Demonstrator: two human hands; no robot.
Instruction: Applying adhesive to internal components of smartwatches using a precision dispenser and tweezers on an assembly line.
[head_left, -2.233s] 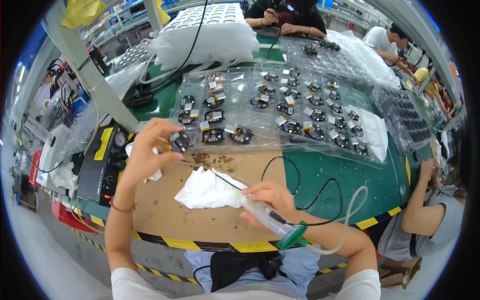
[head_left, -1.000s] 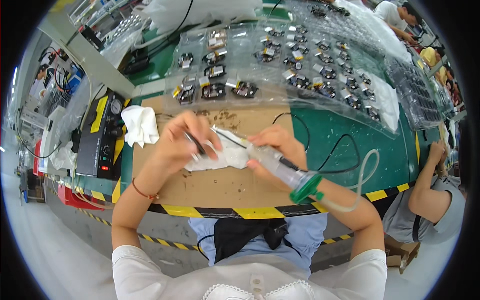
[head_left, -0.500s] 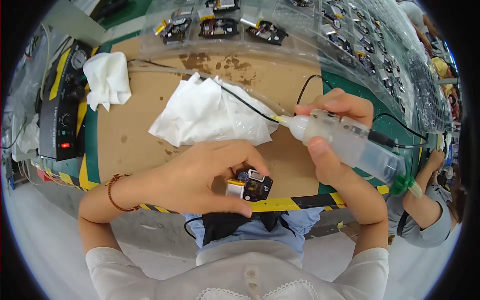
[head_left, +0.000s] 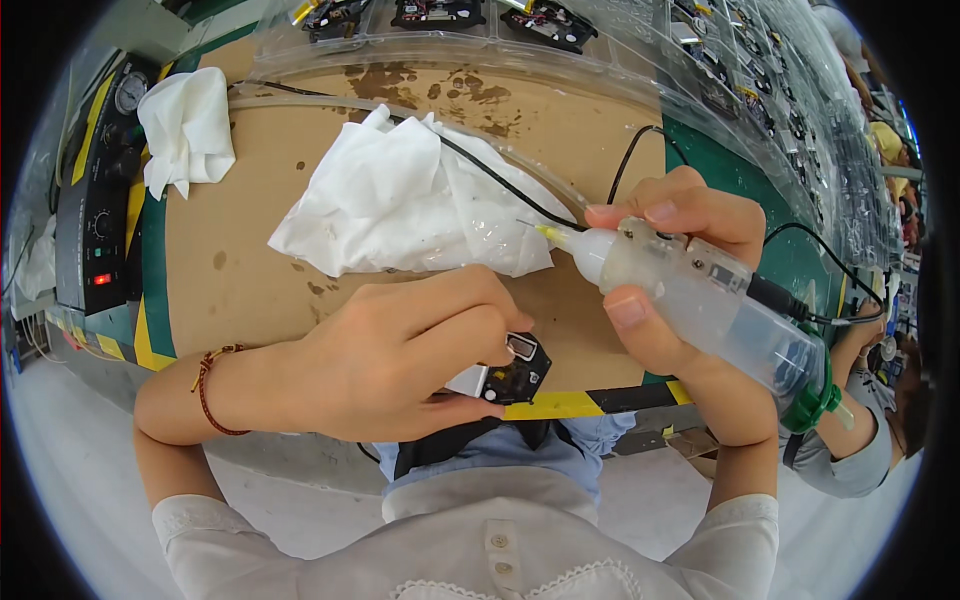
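Note:
Between the fingers and thumb of my left hand (head_left: 420, 350) is a small black electronic module (head_left: 520, 372) with a silvery battery beside it, partly covered by the fingers. It sits close to the striped near edge of the table. My right hand (head_left: 715, 222) grips a clear dispensing syringe (head_left: 690, 290), tilted with its green-capped end low and right. The syringe's yellow needle tip (head_left: 546, 232) points up and left, over the right edge of a white cloth (head_left: 390, 200). Clear glossy smears show on that cloth. The tip is apart from the module.
At the left stands a black dispenser box (head_left: 100, 190) with a gauge and a lit red switch. A crumpled white cloth (head_left: 190, 130) lies beside it. Clear plastic trays (head_left: 470, 52) with several modules fill the back and right. Another person's arm (head_left: 850, 345) shows at the right.
My left fingers have curled further over the module, hiding more of it. The syringe tip has shifted slightly left and up. The whole view has moved a little.

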